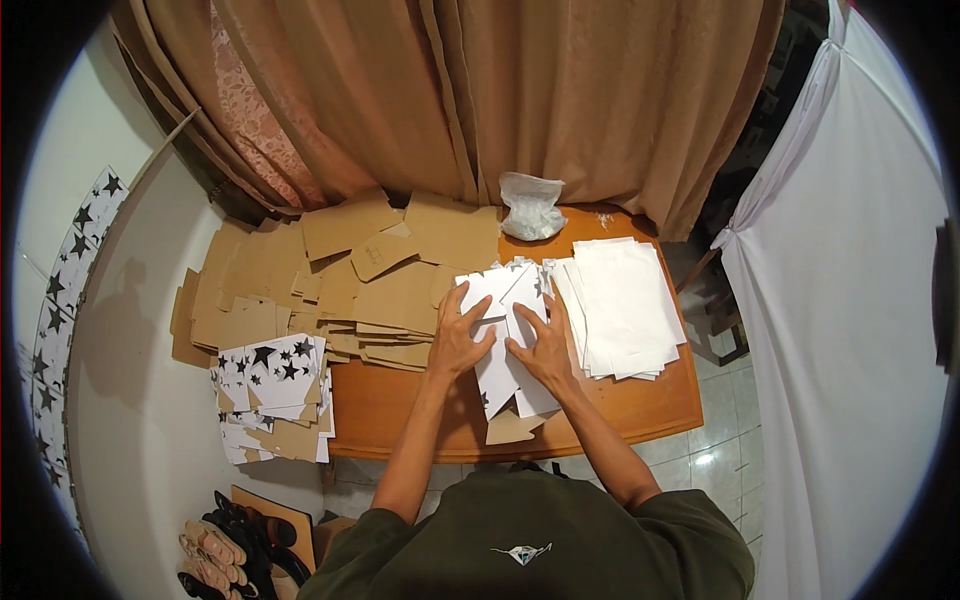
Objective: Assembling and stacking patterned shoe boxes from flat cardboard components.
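Observation:
White paper sheets (497, 372) printed with a few black stars lie in front of me, with folded flaps overlapping. A brown cardboard piece (512, 429) sticks out from under their near end. On the left side of the paper rests my left hand (460, 335), its fingers spread and fingertips down on it. Opposite, my right hand (542, 347) touches the paper's right side, fingers also apart. Both thumbs point inward over the middle, with a gap between them. Part of the paper is hidden under the hands.
Brown cardboard pieces (400, 299) are heaped at the left and back of the wooden table (390, 420). Star-printed pieces (270, 372) are stacked at the near left. Blank white sheets (625, 310) lie on the right; a clear plastic bag (532, 208) sits behind. Curtains (590, 100) hang beyond.

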Demonstrator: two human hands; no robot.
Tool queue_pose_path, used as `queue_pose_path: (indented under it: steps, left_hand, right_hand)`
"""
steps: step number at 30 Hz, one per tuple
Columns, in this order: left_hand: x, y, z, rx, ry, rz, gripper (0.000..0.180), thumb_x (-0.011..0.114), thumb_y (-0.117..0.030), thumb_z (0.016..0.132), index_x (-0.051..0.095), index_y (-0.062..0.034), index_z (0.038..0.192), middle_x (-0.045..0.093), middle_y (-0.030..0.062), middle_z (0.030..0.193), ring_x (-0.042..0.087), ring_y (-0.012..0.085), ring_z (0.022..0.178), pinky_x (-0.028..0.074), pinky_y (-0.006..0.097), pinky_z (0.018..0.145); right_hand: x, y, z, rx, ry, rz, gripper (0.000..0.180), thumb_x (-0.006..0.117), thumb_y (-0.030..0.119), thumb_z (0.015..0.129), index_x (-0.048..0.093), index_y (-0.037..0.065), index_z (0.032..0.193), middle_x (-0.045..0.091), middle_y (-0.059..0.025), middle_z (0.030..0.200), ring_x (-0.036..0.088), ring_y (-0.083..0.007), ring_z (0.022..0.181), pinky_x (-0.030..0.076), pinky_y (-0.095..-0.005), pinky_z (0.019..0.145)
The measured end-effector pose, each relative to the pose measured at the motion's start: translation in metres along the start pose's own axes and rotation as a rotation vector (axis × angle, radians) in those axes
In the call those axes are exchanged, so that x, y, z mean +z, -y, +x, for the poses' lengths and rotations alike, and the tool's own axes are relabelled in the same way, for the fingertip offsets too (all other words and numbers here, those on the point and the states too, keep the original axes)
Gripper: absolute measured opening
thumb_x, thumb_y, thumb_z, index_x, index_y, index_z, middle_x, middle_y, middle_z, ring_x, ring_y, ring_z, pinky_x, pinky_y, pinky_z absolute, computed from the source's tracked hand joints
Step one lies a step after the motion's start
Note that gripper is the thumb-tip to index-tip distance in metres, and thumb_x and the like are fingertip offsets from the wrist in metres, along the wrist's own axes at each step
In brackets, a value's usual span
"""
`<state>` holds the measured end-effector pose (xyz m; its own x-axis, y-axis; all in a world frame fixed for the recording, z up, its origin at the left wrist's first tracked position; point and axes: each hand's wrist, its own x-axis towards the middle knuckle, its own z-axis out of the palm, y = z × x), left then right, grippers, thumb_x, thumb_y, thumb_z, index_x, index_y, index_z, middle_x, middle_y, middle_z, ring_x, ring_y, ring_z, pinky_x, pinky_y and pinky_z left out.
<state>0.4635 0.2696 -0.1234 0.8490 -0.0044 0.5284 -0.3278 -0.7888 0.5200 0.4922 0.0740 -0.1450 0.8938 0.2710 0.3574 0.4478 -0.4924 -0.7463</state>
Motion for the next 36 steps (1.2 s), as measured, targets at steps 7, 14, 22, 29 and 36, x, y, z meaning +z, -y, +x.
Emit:
queue_pose_path:
  steps: [7, 14, 22, 29, 36]
  left_hand:
    - [0.011, -0.02, 0.008, -0.201, -0.178, 0.033, 0.04, 0.081, -0.023, 0.083, 0.069, -0.0033, 0.115, 0.046, 0.0265, 0.142, 0.046, 0.0448, 0.131, 0.042, 0.051, 0.107]
    - [0.003, -0.027, 0.013, -0.233, -0.195, -0.033, 0.044, 0.081, -0.019, 0.082, 0.066, -0.0049, 0.121, 0.045, 0.0235, 0.138, 0.043, 0.044, 0.131, 0.04, 0.051, 0.107]
    - [-0.001, -0.019, 0.012, -0.231, -0.172, -0.079, 0.05, 0.083, -0.012, 0.078, 0.065, -0.0084, 0.125, 0.044, 0.022, 0.138, 0.043, 0.042, 0.131, 0.039, 0.052, 0.111]
    - [-0.001, -0.024, 0.012, -0.258, -0.18, -0.086, 0.054, 0.087, -0.012, 0.074, 0.065, -0.008, 0.123, 0.044, 0.0204, 0.137, 0.044, 0.0413, 0.13, 0.04, 0.05, 0.11]
    - [0.006, -0.022, 0.008, -0.237, -0.234, -0.06, 0.051, 0.088, -0.016, 0.075, 0.067, -0.0061, 0.119, 0.049, 0.0193, 0.135, 0.048, 0.0391, 0.127, 0.043, 0.047, 0.107]
  right_hand:
    - [0.001, 0.015, 0.001, -0.098, -0.018, -0.034, 0.062, 0.079, 0.02, 0.079, 0.062, 0.011, 0.137, 0.03, -0.0341, 0.151, 0.036, -0.0509, 0.139, 0.037, -0.0529, 0.114]
    - [-0.001, 0.019, 0.0, -0.096, -0.043, 0.009, 0.06, 0.081, 0.02, 0.078, 0.065, 0.013, 0.135, 0.034, -0.0335, 0.15, 0.035, -0.0489, 0.141, 0.034, -0.0518, 0.116]
    - [-0.003, 0.019, 0.0, -0.073, -0.02, 0.021, 0.062, 0.081, 0.022, 0.075, 0.065, 0.013, 0.135, 0.036, -0.0334, 0.149, 0.037, -0.0486, 0.14, 0.036, -0.0502, 0.116]
    - [-0.001, 0.017, -0.002, -0.039, -0.028, 0.042, 0.063, 0.082, 0.022, 0.075, 0.065, 0.013, 0.135, 0.036, -0.0331, 0.149, 0.037, -0.0485, 0.14, 0.036, -0.0505, 0.116]
    - [-0.003, 0.024, -0.001, -0.073, -0.016, -0.04, 0.065, 0.082, 0.022, 0.077, 0.062, 0.01, 0.138, 0.032, -0.035, 0.15, 0.037, -0.0511, 0.139, 0.037, -0.0516, 0.114]
